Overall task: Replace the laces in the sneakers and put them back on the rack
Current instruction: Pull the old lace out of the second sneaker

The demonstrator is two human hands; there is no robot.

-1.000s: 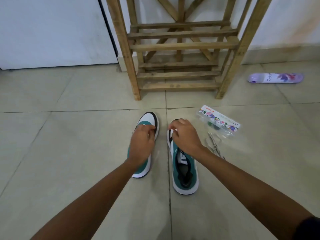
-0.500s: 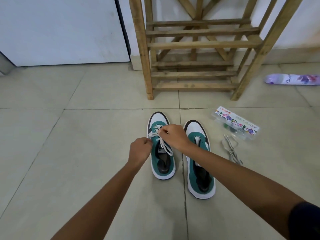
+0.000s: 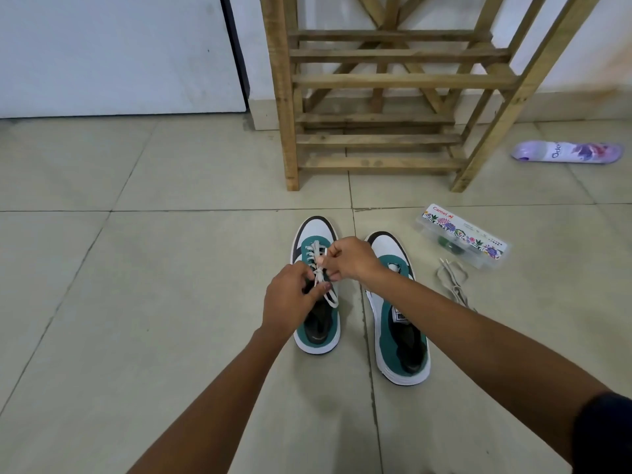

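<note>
Two green and white sneakers stand side by side on the tiled floor. The left sneaker [image 3: 316,234] has a white lace [image 3: 316,249] threaded through it. My left hand [image 3: 290,297] and my right hand [image 3: 349,260] both pinch that lace over the middle of the shoe, with a loop hanging below them. The right sneaker [image 3: 393,299] shows no lace. A loose grey lace [image 3: 451,278] lies on the floor to its right. The wooden rack [image 3: 379,80] stands beyond the shoes, with its visible slats bare.
A clear plastic box [image 3: 461,236] with a flowered label lies right of the sneakers. A purple spray can [image 3: 567,152] lies on the floor by the rack's right leg. A white door [image 3: 113,53] fills the far left.
My hands left both shoes' toes and came together over the left sneaker. My left hand has now closed in on the lace beside the right one. The view shifted left.
</note>
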